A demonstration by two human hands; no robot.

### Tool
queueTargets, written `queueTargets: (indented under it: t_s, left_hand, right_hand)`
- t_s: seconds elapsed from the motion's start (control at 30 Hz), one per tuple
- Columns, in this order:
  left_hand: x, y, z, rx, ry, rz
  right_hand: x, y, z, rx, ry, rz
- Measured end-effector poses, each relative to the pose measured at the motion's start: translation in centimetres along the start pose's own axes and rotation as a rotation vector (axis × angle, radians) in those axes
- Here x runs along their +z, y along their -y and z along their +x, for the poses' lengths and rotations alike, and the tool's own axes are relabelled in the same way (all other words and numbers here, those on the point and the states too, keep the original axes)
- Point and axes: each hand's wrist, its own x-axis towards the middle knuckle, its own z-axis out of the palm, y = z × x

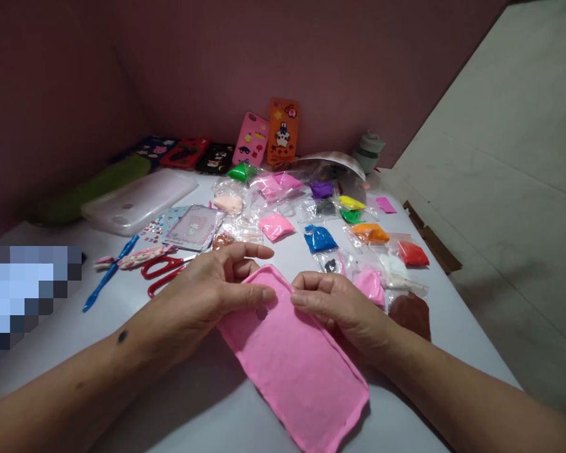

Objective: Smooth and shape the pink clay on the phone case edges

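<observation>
A phone case covered in pink clay [302, 365] is held tilted above the white table, with a small dark hole near its upper left. My left hand [221, 283] grips its top left edge, thumb on the pink face and index finger stretched out past the edge. On the upper right edge, my right hand [334, 308] pinches the rim between thumb and fingers. The undersides of both hands' grips are hidden by the case. Red-handled scissors [163, 267] lie just beyond my left wrist, partly covered by it.
Bags of coloured clay, such as a blue one [319, 238] and a red one [412, 253], spread across the white table [453, 352]. Decorated phone cases [283, 135] lean on the back wall. A clear case [139, 200], a card [195, 226] and a blue tool [108, 277] lie left.
</observation>
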Motion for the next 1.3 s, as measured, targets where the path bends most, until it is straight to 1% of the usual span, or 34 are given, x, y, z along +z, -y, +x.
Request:
queueTargets:
  t_s: [0.1,0.3,0.4,0.47,0.53,0.6,0.77,0.97,1.17,1.3]
  left_hand:
    - [0.1,0.0,-0.1,-0.004,-0.01,0.005]
    - [0.1,0.0,-0.2,-0.022,0.031,-0.008]
    - [0.4,0.3,-0.2,-0.027,0.103,-0.028]
    - [0.7,0.6,-0.3,-0.025,0.157,-0.041]
    - [0.9,0.9,-0.3,-0.019,0.186,-0.056]
    - [1.0,1.0,-0.3,-0.019,0.184,-0.063]
    - [1.0,0.8,-0.3,-0.03,0.176,-0.028]
    - [1.3,0.7,-0.5,-0.051,0.176,-0.02]
    - [1.4,1.0,-0.4,-0.04,0.187,0.036]
    - [1.4,0.9,-0.4,-0.041,0.219,0.053]
  right_hand:
    - [0.1,0.0,-0.1,0.007,-0.035,-0.051]
    - [0.3,0.1,-0.1,-0.02,0.015,0.006]
    - [0.3,0.0,0.0,-0.027,0.016,-0.005]
    - [0.3,-0.1,0.0,-0.029,0.0,-0.06]
    - [0.4,-0.2,0.0,-0.043,-0.016,-0.118]
    - [0.5,-0.3,-0.1,-0.062,-0.015,-0.147]
    - [0.5,-0.3,-0.2,-0.067,0.029,-0.134]
    - [0.4,-0.4,-0.1,-0.082,-0.008,-0.203]
    - [0.4,-0.6,0.0,-0.092,-0.002,-0.19]
    - [0.4,-0.5,-0.1,-0.079,-0.015,-0.198]
